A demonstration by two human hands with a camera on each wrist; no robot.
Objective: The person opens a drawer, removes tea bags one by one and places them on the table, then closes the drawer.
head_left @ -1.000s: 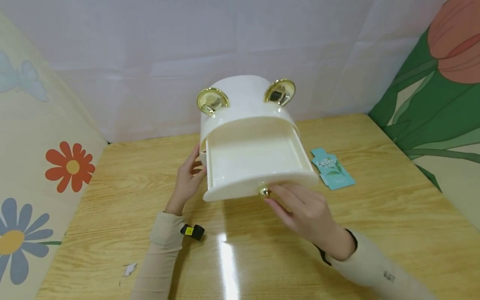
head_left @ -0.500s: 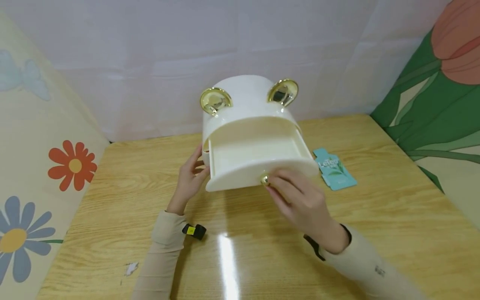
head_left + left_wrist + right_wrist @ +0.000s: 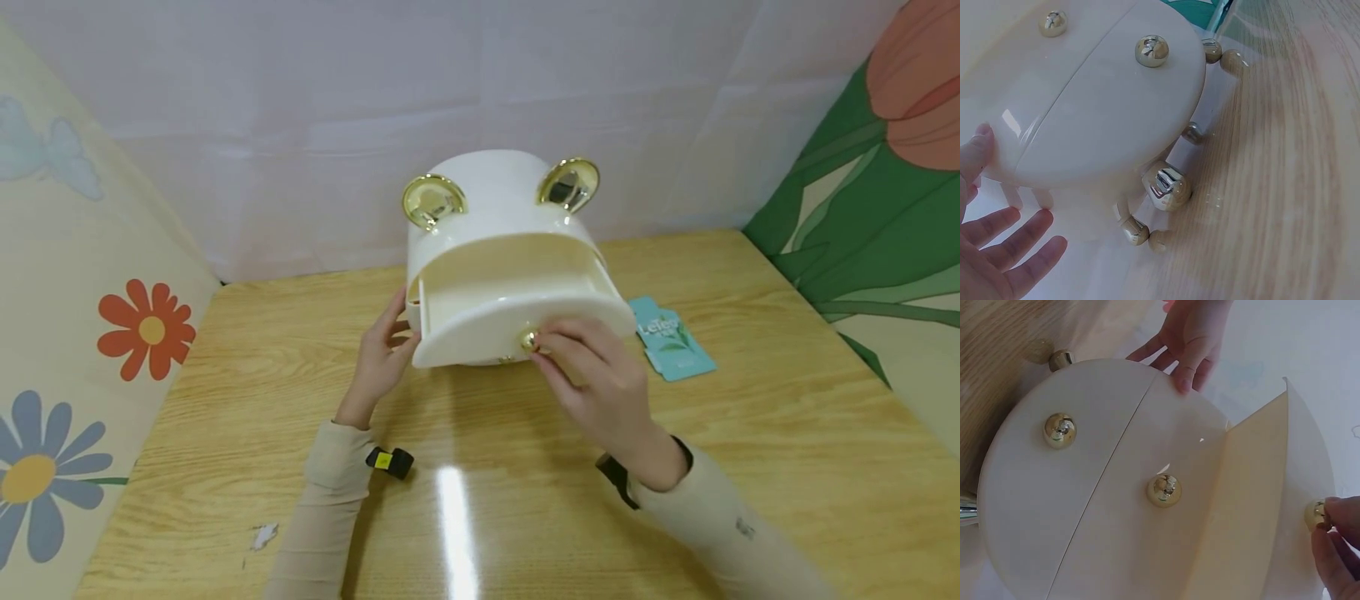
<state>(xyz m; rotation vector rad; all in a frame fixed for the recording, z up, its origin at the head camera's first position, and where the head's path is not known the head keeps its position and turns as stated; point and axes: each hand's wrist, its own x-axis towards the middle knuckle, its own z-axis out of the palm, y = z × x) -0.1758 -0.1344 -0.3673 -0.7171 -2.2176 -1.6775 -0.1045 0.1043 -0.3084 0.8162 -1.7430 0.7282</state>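
A round white drawer box with two gold ears stands on the wooden table. Its top drawer is pulled partly out, and no contents show in the visible part. My right hand pinches that drawer's gold knob between thumb and fingers. The lower drawer fronts, each with a gold knob, are flush with the box in the right wrist view. At the box's left side my left hand rests with extended fingers, its thumb touching the edge of the front.
A teal flat pouch lies on the table to the right of the box. Behind hangs a pale cloth, and flower-painted panels stand at both sides. A small white mark shows near the left sleeve.
My right hand has pushed the top drawer farther into the box, moving up and away with the knob. The left hand has stayed at the box's side.
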